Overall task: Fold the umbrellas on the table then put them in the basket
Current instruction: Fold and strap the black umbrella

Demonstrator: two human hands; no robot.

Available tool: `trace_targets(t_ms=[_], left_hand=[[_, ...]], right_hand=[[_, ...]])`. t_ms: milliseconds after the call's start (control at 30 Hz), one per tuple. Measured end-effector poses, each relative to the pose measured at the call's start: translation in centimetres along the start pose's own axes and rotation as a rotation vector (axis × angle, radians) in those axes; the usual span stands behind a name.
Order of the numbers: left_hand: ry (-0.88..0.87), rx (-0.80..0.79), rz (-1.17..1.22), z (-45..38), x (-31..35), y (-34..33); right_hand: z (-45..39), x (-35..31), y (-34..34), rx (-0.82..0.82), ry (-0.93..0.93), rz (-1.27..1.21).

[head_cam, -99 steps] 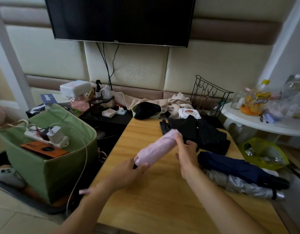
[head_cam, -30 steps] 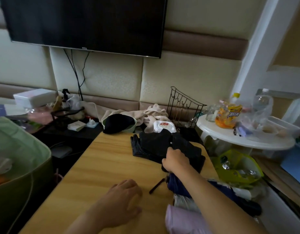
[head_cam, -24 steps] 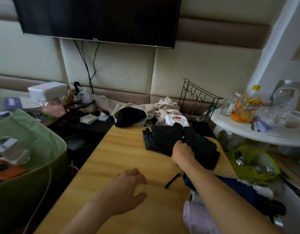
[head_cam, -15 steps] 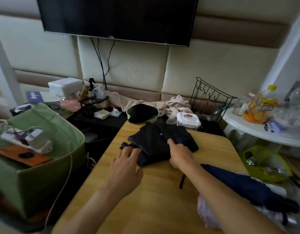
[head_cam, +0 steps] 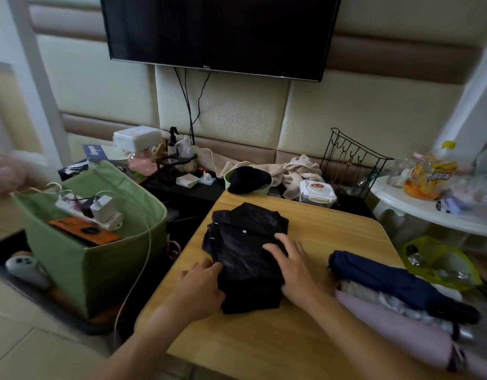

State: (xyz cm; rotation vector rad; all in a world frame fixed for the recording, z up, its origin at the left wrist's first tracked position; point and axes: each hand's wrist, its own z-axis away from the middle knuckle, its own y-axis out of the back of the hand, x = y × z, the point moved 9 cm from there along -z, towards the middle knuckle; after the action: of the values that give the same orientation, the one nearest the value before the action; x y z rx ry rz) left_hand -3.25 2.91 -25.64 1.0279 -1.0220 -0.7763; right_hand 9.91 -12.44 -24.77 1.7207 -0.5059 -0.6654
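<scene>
A black umbrella (head_cam: 245,256) lies loosely bundled in the middle of the wooden table (head_cam: 332,231). My left hand (head_cam: 198,289) touches its near left edge with bent fingers. My right hand (head_cam: 294,267) rests flat on its right side, fingers spread. To the right lie three folded umbrellas: a navy umbrella (head_cam: 395,281), a silver umbrella (head_cam: 401,308) under it, and a pink umbrella (head_cam: 395,333) nearest me. The green fabric basket (head_cam: 99,270) stands on the floor left of the table.
The basket holds a power strip (head_cam: 86,212) with a charger and an orange flat item (head_cam: 83,231). A wipes box (head_cam: 317,190), a dark cap in a bowl (head_cam: 247,179) and a wire rack (head_cam: 352,163) sit behind the table. At the right stands a white round table (head_cam: 428,212).
The pink umbrella went from my hands to the table's right side. My right hand dragged the black umbrella from the far right to the middle, and both hands now rest on it.
</scene>
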Motion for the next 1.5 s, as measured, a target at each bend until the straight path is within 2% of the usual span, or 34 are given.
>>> trace_targets(t_ms=[100,233,400,500,633,700,800,833,933,967,1033,1100,1167,1267,1333,1367,1433,1500], left_hand=[[0.023,0.043,0.074,0.0,0.0,0.5],[-0.002,0.108,0.308,0.3,0.3,1.8],[0.032,-0.061,0.725,1.5,1.4,1.3],[0.04,-0.047,0.814,0.5,0.9,1.2],[0.122,0.137,0.917,-0.6,-0.4,1.8],[0.142,0.254,0.926,-0.9,-1.2,2.4],[0.145,0.377,0.786,-1.4,-2.2,3.3],[0.122,0.346,0.731,-1.6,-2.0,3.2],[0.053,0.096,0.623,-2.4,0.0,1.2],[0.041,0.071,0.551,-2.8,0.5,0.7],[0.076,0.169,0.485,-3.4,0.6,1.1],[0.116,0.281,0.526,-3.7,0.6,2.3],[0.093,0.312,0.603,-4.2,0.8,2.9],[0.071,0.243,0.949,-4.4,1.5,3.1],[0.048,0.166,1.244,-4.1,2.4,3.0],[0.042,0.153,1.32,-4.1,2.7,3.1],[0.074,0.213,1.293,-3.6,2.2,3.4],[0.103,0.372,0.995,-2.7,0.8,4.2]], right_hand=[[2.5,-1.1,-2.2,-0.086,0.058,-0.083],[4.4,-0.6,-2.9,-0.134,-0.004,-0.258],[4.8,-1.7,-1.7,-0.224,0.034,-0.378],[3.6,-1.7,-1.2,-0.148,0.036,-0.291],[1.4,-1.1,0.5,0.073,-0.058,-0.302],[0.2,-0.3,1.1,0.164,-0.135,-0.318],[-1.0,0.8,1.9,0.242,-0.212,-0.342],[-1.3,1.0,2.1,0.251,-0.227,-0.355],[-1.9,1.3,2.2,0.229,-0.254,-0.35],[-2.2,1.3,2.1,0.226,-0.251,-0.327],[-2.6,1.1,1.7,0.231,-0.216,-0.308],[-2.8,0.8,1.1,0.192,-0.171,-0.408],[-2.7,0.4,0.6,0.087,-0.121,-0.471],[-2.3,-1.1,0.1,-0.061,-0.017,-0.379],[-2.1,-1.5,-0.2,-0.064,0.035,-0.3],[-2.2,-1.3,-0.1,-0.019,0.044,-0.268],[-2.3,-0.3,0.8,0.121,-0.019,-0.276],[-2.5,1.2,1.4,0.199,-0.152,-0.386]])
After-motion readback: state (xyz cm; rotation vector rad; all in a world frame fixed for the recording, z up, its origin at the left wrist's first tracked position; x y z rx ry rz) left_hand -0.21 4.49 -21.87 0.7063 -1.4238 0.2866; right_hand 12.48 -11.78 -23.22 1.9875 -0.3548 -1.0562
